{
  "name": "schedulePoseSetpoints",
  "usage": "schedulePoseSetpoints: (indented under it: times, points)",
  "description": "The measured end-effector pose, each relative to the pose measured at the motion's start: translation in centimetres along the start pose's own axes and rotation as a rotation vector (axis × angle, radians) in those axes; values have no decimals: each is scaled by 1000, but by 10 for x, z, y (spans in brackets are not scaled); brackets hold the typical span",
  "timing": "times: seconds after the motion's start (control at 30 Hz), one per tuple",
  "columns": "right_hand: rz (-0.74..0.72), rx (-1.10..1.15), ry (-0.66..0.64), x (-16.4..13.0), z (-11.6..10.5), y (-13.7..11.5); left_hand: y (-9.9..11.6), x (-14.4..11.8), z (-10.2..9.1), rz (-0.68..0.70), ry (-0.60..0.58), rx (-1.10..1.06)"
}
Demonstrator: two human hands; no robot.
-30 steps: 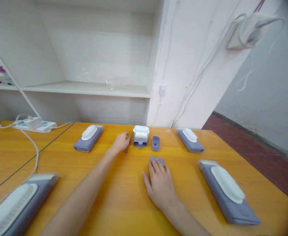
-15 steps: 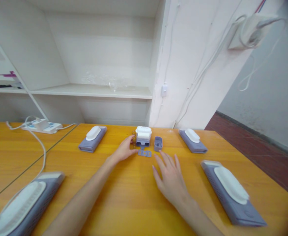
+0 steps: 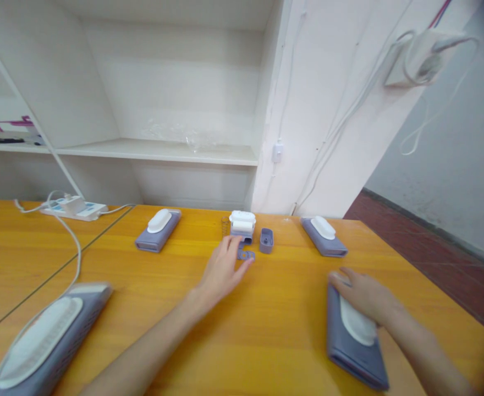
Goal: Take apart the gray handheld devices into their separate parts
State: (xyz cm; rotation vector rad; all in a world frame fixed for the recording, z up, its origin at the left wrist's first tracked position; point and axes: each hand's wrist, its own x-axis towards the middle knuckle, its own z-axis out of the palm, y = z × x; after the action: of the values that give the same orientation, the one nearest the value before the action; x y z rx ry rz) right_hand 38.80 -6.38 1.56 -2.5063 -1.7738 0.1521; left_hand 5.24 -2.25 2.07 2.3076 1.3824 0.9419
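On the right, my right hand [image 3: 363, 294] has its fingers round the far end of a purple-grey flat block with a white oval piece on top [image 3: 355, 341]. My left hand [image 3: 223, 269] reaches to the middle, thumb apart from the fingers, over a flat purple cut-out plate [image 3: 246, 254] that it partly hides. Whether the fingertips touch the plate, I cannot tell. Just behind stands a small white and purple assembly with a white roll [image 3: 242, 224]. A coiled spring [image 3: 225, 226] lies left of it, and a small purple open cup [image 3: 266, 241] stands right.
Similar blocks lie at the back left [image 3: 158, 231], back right [image 3: 323, 236] and front left [image 3: 48, 341]. A white power strip [image 3: 79, 210] with a cable [image 3: 77, 253] is at the far left. Behind the wooden table [image 3: 267, 330] is a white shelf [image 3: 155, 150].
My right hand has moved from the middle to the right block and taken hold; the block has turned and shifted left. My left hand has moved from the spring toward the cut-out plate.
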Motion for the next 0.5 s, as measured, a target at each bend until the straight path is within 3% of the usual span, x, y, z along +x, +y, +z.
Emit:
schedulePoseSetpoints:
  times: [0.13,0.23,0.3,0.37,0.5]
  points:
    - [-179,194,-16,-36,-13,-58,53,-45,4,74,-211,-20]
    - [-252,214,-15,-55,-17,-93,70,-68,7,17,-367,46]
    - [-328,251,-39,-64,-15,-108,67,-73,3,-65,-477,131]
    - [-503,354,-108,-72,-10,-119,55,-70,-7,-115,-537,182]
    - [-821,540,-258,-82,6,-132,22,-54,-35,-48,-520,146]
